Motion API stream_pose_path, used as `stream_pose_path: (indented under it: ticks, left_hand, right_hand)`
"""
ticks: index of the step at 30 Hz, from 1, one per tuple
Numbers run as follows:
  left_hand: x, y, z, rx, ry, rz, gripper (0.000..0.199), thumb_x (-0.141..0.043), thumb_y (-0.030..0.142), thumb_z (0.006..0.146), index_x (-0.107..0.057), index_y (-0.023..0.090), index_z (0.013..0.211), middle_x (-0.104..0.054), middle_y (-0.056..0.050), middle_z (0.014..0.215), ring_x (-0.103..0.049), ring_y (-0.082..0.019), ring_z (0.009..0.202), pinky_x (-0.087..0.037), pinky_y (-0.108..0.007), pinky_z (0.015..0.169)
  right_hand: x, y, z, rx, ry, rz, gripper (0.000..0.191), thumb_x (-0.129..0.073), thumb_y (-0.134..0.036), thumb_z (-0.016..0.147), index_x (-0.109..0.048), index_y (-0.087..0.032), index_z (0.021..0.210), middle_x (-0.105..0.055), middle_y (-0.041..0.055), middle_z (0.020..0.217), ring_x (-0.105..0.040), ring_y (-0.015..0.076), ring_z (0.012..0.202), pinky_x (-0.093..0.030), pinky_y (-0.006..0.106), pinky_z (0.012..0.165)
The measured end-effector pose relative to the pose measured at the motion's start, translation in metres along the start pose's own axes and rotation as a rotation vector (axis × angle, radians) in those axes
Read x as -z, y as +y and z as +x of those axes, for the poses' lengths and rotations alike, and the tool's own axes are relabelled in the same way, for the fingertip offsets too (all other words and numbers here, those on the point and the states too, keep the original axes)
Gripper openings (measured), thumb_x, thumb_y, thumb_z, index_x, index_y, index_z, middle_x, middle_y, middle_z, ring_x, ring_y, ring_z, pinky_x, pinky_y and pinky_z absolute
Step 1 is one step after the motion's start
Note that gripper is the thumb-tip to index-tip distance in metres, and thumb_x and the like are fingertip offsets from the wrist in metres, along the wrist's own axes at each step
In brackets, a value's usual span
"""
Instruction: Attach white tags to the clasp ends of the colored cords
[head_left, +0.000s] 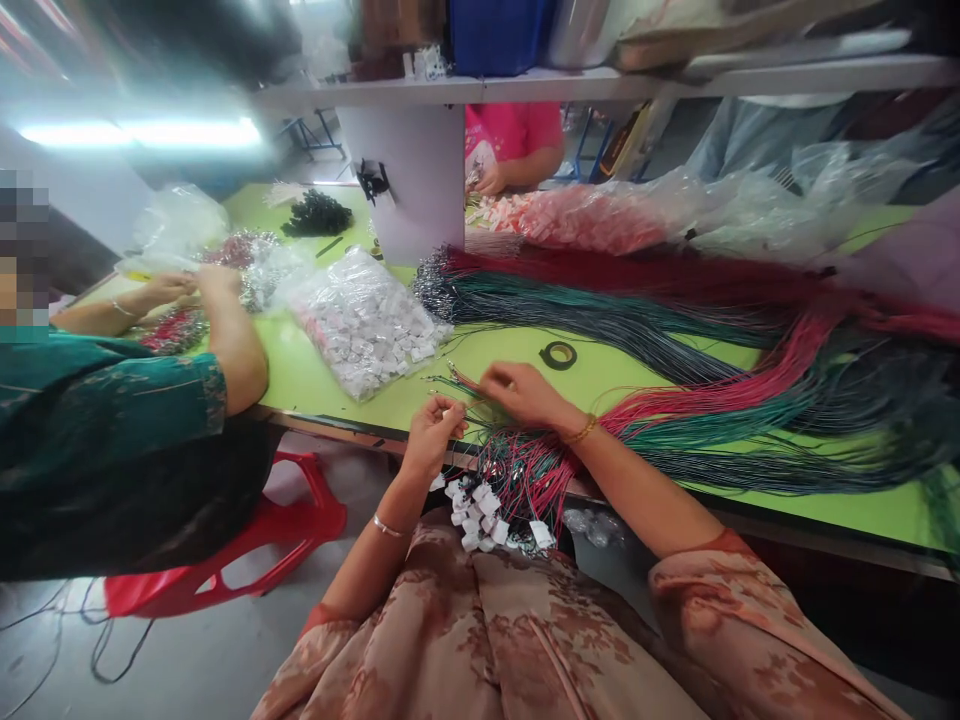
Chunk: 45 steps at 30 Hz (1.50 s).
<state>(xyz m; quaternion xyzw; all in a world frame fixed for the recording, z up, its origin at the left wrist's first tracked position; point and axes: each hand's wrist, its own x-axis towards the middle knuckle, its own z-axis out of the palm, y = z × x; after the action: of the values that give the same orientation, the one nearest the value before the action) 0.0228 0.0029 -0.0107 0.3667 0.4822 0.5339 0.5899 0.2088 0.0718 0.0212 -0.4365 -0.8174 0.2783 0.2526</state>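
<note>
My left hand [435, 432] is closed in a pinch at the table's near edge, with a thin dark wire at its fingertips. Just to its right, my right hand [527, 393] curls over a few thin wires [457, 380], whose tipped ends stick out to the left past its fingers. Below both hands, a bundle of red, green and black wires [525, 470] hangs over the edge toward my lap. White plastic connectors [476, 515] cluster at the ends of this bundle. My fingers partly hide what they grip.
A clear bag of white connectors [375, 330] lies left of my hands. Beyond them is a roll of black tape [558, 355]. Long wire bundles [675, 300] stretch rightward. A co-worker's arm [232, 340] and a red stool [300, 510] are at left; another person [517, 145] works opposite.
</note>
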Motion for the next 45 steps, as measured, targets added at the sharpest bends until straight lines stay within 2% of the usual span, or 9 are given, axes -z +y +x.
stream_pose_path:
  ticks: [3, 7, 10, 13, 18, 27, 36, 41, 45]
  left_hand:
    - [0.009, 0.008, -0.003, 0.051, -0.122, 0.02, 0.041, -0.082, 0.039, 0.063, -0.048, 0.017, 0.072, -0.058, 0.004, 0.061, -0.052, -0.006, 0.052, -0.039, -0.018, 0.05]
    - [0.016, 0.011, -0.004, 0.088, -0.153, 0.172, 0.036, -0.073, 0.045, 0.071, -0.052, 0.018, 0.08, -0.057, 0.004, 0.06, -0.049, -0.007, 0.046, -0.035, -0.018, 0.044]
    - [0.017, 0.009, -0.002, 0.084, -0.13, 0.324, 0.032, -0.064, 0.047, 0.077, -0.057, 0.017, 0.086, -0.052, 0.005, 0.058, -0.044, -0.006, 0.045, -0.03, -0.019, 0.043]
    - [0.016, 0.008, -0.001, -0.007, -0.101, 0.54, 0.032, -0.054, 0.047, 0.083, -0.06, 0.016, 0.077, -0.047, 0.004, 0.056, -0.041, -0.008, 0.049, -0.03, -0.022, 0.048]
    - [0.008, 0.008, 0.004, -0.122, -0.038, 0.717, 0.033, -0.049, 0.043, 0.087, -0.057, 0.017, 0.068, -0.051, 0.002, 0.06, -0.044, -0.012, 0.061, -0.034, -0.024, 0.058]
    - [-0.006, 0.014, -0.001, -0.19, -0.124, 0.534, 0.039, -0.053, 0.049, 0.087, -0.048, 0.019, 0.062, -0.044, 0.003, 0.056, -0.039, -0.011, 0.056, -0.031, -0.024, 0.055]
    - [-0.005, 0.03, -0.001, -0.286, -0.265, 0.757, 0.025, -0.055, 0.028, 0.085, -0.051, 0.018, 0.063, -0.049, 0.003, 0.06, -0.041, -0.013, 0.061, -0.032, -0.026, 0.061]
    - [-0.01, 0.028, -0.009, -0.482, -0.144, 0.886, 0.017, -0.056, 0.021, 0.084, -0.055, 0.02, 0.067, -0.052, -0.001, 0.065, -0.046, -0.017, 0.068, -0.033, -0.028, 0.068]
    - [-0.007, 0.024, -0.009, -0.398, -0.141, 0.796, 0.016, -0.052, 0.026, 0.087, -0.054, 0.02, 0.072, -0.052, 0.001, 0.065, -0.044, -0.015, 0.064, -0.033, -0.027, 0.065]
  right_hand:
    - [0.032, 0.039, -0.002, -0.286, 0.157, -0.399, 0.022, -0.051, -0.027, 0.086, -0.065, -0.012, 0.093, -0.068, 0.0136, 0.093, -0.057, 0.0209, 0.082, -0.038, 0.029, 0.071]
    - [0.047, 0.073, -0.007, -0.44, 0.104, -0.683, 0.023, -0.054, -0.032, 0.085, -0.065, -0.012, 0.085, -0.065, 0.0198, 0.098, -0.055, 0.0285, 0.094, -0.038, 0.034, 0.075]
    - [0.04, 0.057, -0.012, -0.314, 0.075, -0.397, 0.027, -0.048, -0.036, 0.089, -0.061, -0.014, 0.08, -0.065, 0.0123, 0.085, -0.055, 0.0215, 0.081, -0.037, 0.03, 0.07]
    - [0.029, 0.01, -0.023, -0.114, 0.02, 0.047, 0.031, -0.047, -0.044, 0.09, -0.056, -0.017, 0.08, -0.062, 0.0031, 0.077, -0.051, 0.0147, 0.07, -0.037, 0.026, 0.065]
    - [0.007, -0.05, -0.044, 0.032, -0.128, 0.179, 0.026, -0.053, -0.039, 0.088, -0.051, -0.018, 0.072, -0.054, -0.002, 0.068, -0.044, 0.0112, 0.063, -0.033, 0.024, 0.062]
    - [-0.025, -0.03, -0.05, -0.106, 0.045, 0.021, 0.025, -0.054, -0.036, 0.088, -0.05, -0.02, 0.07, -0.055, -0.0001, 0.066, -0.045, 0.0137, 0.063, -0.031, 0.027, 0.061]
    - [-0.028, -0.028, -0.053, -0.091, 0.059, 0.005, 0.025, -0.054, -0.037, 0.09, -0.048, -0.02, 0.071, -0.055, 0.0008, 0.068, -0.046, 0.0153, 0.065, -0.031, 0.028, 0.063]
    - [-0.028, -0.028, -0.053, -0.067, 0.151, -0.093, 0.022, -0.058, -0.04, 0.088, -0.052, -0.02, 0.082, -0.06, 0.0045, 0.077, -0.051, 0.0206, 0.075, -0.036, 0.031, 0.069]
    - [-0.023, -0.029, -0.052, 0.0, 0.235, -0.245, 0.034, -0.064, -0.046, 0.083, -0.057, -0.018, 0.102, -0.063, 0.0132, 0.099, -0.054, 0.0284, 0.093, -0.039, 0.037, 0.078]
